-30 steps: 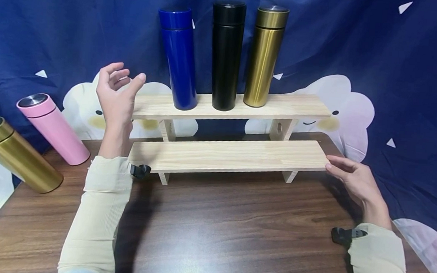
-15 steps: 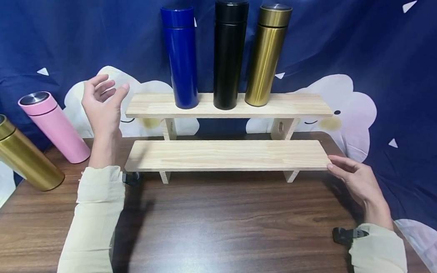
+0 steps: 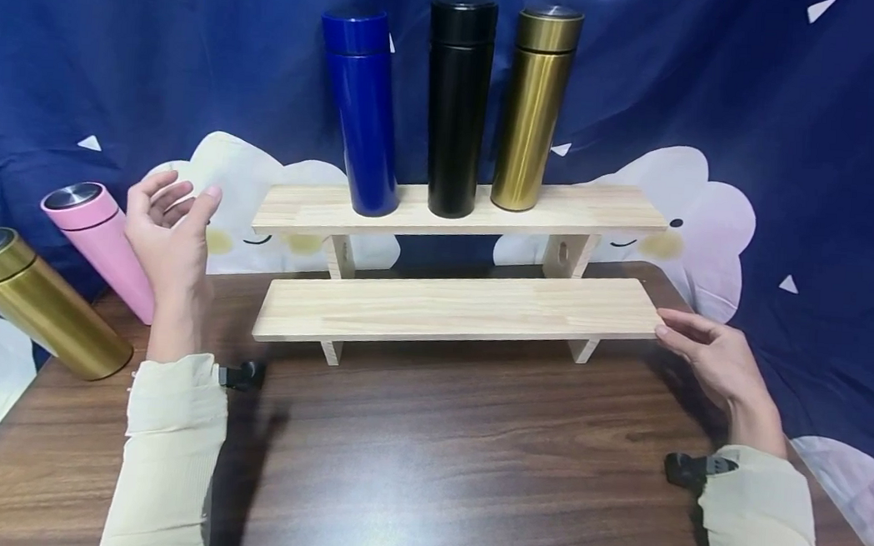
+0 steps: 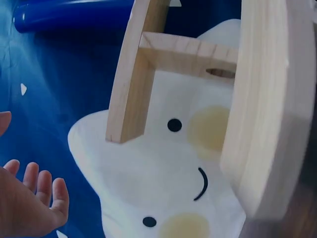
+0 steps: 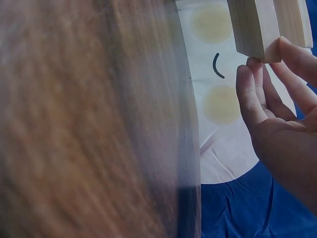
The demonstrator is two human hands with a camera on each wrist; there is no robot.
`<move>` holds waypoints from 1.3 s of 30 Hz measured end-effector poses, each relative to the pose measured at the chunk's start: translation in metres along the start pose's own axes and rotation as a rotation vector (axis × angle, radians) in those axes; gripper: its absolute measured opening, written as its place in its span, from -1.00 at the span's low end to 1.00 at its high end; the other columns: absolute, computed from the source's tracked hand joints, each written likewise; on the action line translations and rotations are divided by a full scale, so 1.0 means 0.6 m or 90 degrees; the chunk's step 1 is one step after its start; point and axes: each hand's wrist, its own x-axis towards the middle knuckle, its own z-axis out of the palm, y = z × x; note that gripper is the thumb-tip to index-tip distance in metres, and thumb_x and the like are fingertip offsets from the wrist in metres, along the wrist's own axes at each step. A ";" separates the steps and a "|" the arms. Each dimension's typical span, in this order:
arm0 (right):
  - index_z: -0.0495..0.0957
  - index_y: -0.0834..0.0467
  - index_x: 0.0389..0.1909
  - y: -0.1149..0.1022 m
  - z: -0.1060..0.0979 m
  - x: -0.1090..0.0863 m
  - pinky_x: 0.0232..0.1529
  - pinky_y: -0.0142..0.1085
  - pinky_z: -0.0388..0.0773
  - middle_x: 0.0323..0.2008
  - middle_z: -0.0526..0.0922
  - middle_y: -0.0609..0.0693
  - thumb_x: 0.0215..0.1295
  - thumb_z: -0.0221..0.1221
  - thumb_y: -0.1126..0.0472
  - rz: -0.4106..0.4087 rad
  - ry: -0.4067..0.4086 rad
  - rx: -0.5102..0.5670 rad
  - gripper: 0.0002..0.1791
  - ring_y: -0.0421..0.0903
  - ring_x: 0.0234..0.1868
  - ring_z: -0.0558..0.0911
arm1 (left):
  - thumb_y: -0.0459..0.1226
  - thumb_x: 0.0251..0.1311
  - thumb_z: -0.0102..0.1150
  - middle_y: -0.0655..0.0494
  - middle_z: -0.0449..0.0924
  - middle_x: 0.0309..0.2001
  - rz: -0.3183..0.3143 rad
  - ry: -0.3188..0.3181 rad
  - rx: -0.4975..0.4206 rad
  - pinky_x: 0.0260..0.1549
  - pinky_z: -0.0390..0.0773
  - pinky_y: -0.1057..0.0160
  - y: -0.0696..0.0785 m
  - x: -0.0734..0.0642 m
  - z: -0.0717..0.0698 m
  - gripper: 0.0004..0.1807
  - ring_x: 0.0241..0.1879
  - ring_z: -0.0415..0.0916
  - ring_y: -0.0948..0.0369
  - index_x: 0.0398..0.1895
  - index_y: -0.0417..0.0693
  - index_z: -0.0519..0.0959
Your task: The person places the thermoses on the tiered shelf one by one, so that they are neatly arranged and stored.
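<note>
My left hand (image 3: 169,236) is raised with its fingers loosely bent, holding nothing. It overlaps the pink thermos bottle (image 3: 108,240) in the head view, left of a two-tier wooden stand. At the stand's other end, my right hand (image 3: 717,365) pinches the right end of the lower shelf (image 3: 457,308) between thumb and fingers; the right wrist view shows fingertips (image 5: 245,74) at the board's end. On the upper shelf (image 3: 302,202) stand a blue bottle (image 3: 361,118), a black bottle (image 3: 457,115) and a gold bottle (image 3: 532,120), all upright and capped.
Another gold bottle (image 3: 44,307) stands at the left side of the brown wooden table (image 3: 426,456), near the pink one. Behind the stand hangs a dark blue curtain (image 3: 809,204) with white clouds and triangles. The stand's legs (image 3: 583,349) rest on the tabletop.
My left hand has moved left and down, away from the stand toward the pink bottle. My right hand stays at the lower shelf's end. The bottles and stand have not moved.
</note>
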 end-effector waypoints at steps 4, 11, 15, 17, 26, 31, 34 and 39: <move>0.50 0.37 0.25 0.000 -0.002 0.000 -0.17 -0.66 0.41 -0.28 0.63 -0.55 0.32 0.36 0.09 -0.003 0.006 -0.018 -0.40 -0.58 -0.19 0.55 | -0.48 -0.10 0.53 -0.02 0.59 -0.11 -0.009 0.015 -0.001 -0.07 0.47 0.26 0.003 0.002 -0.018 -0.50 -0.16 0.52 0.17 -0.02 -0.09 0.62; 0.55 0.29 0.25 0.000 -0.002 -0.003 -0.15 -0.66 0.39 -0.28 0.63 -0.56 0.31 0.36 0.04 -0.004 0.009 -0.028 -0.41 -0.58 -0.17 0.54 | -0.51 -0.12 0.52 -0.02 0.59 -0.12 -0.006 0.051 0.007 -0.08 0.46 0.29 0.005 0.008 -0.058 -0.50 -0.19 0.53 0.18 -0.03 -0.15 0.62; 0.62 0.16 0.21 0.004 -0.005 -0.005 -0.14 -0.66 0.40 -0.27 0.65 -0.53 0.33 0.35 0.11 0.002 0.003 0.010 -0.54 -0.58 -0.17 0.55 | -0.52 -0.13 0.51 -0.03 0.61 -0.12 0.006 0.060 0.010 -0.07 0.47 0.32 0.013 0.012 -0.075 -0.50 -0.19 0.56 0.20 -0.03 -0.17 0.63; 0.64 0.11 0.19 0.005 -0.006 -0.004 -0.14 -0.67 0.41 -0.27 0.66 -0.51 0.33 0.35 0.15 -0.001 0.000 0.024 -0.58 -0.58 -0.17 0.56 | -0.54 -0.15 0.51 -0.04 0.61 -0.14 0.017 0.064 0.001 -0.07 0.47 0.33 0.019 0.014 -0.083 -0.49 -0.18 0.57 0.20 -0.03 -0.18 0.64; 0.64 0.12 0.16 0.002 0.005 -0.003 -0.16 -0.67 0.42 -0.29 0.67 -0.51 0.34 0.34 0.18 -0.011 0.001 0.034 -0.61 -0.60 -0.18 0.56 | -0.57 -0.15 0.50 -0.06 0.62 -0.15 0.037 0.086 -0.008 -0.10 0.47 0.32 0.033 0.013 -0.123 -0.50 -0.17 0.57 0.19 -0.04 -0.19 0.65; 0.63 0.17 0.16 0.002 0.007 -0.006 -0.17 -0.68 0.41 -0.30 0.64 -0.54 0.33 0.35 0.17 -0.009 0.014 0.020 -0.59 -0.60 -0.17 0.53 | -0.56 -0.17 0.51 -0.05 0.60 -0.17 0.048 0.111 -0.001 -0.12 0.47 0.32 0.036 0.013 -0.145 -0.50 -0.18 0.57 0.19 -0.05 -0.21 0.64; 0.60 0.20 0.19 0.002 0.006 -0.005 -0.16 -0.68 0.40 -0.30 0.63 -0.55 0.33 0.35 0.15 -0.005 0.018 0.006 -0.55 -0.59 -0.16 0.51 | -0.55 -0.17 0.53 -0.05 0.59 -0.20 0.056 0.124 0.011 -0.14 0.48 0.33 0.036 0.014 -0.158 -0.52 -0.21 0.57 0.19 -0.09 -0.22 0.64; 0.57 0.24 0.22 0.001 0.005 -0.002 -0.16 -0.68 0.39 -0.30 0.63 -0.55 0.34 0.34 0.14 0.001 0.012 -0.001 -0.51 -0.59 -0.15 0.51 | -0.51 -0.15 0.54 0.01 0.58 -0.27 0.057 0.160 0.052 -0.20 0.48 0.37 0.036 0.016 -0.183 -0.57 -0.26 0.53 0.24 -0.13 -0.17 0.66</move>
